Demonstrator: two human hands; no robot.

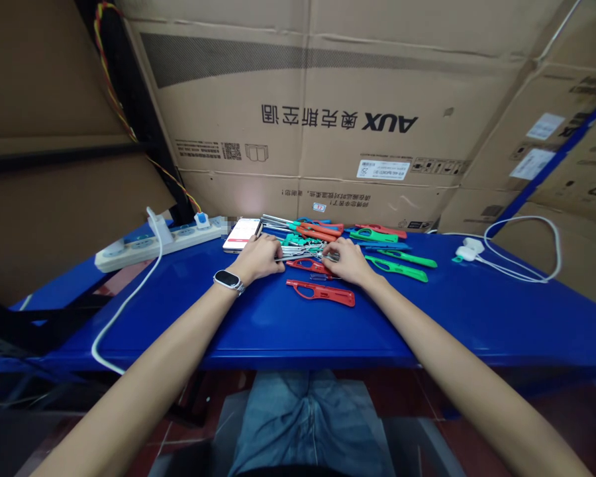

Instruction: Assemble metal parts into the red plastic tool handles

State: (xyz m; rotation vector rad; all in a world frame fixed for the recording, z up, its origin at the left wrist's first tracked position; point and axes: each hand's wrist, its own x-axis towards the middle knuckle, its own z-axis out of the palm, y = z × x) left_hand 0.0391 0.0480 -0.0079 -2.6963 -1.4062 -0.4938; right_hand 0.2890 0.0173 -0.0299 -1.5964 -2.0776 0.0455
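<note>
My left hand [259, 257], with a smart band on the wrist, is closed at the left end of a heap of thin metal tubes and wires [302, 252]. My right hand [350, 260] is closed in a pinch at the heap's right end; whatever lies between its fingertips is too small to make out. Small green plastic parts [294, 240] lie just behind. A red long-nosed lighter casing half [322, 293] lies in front of the hands, and another red casing half [308, 265] is partly under my right fingers. A small clear part [318, 277] sits between them.
Green casing halves [400, 268] and blue ones [385, 246] lie to the right. Orange-handled lighters [320, 230] lie behind. A phone [242, 233] and power strip [179, 237] are left; a white charger with cable [469, 250] is right. Cardboard [338, 79] walls the blue table [258, 331].
</note>
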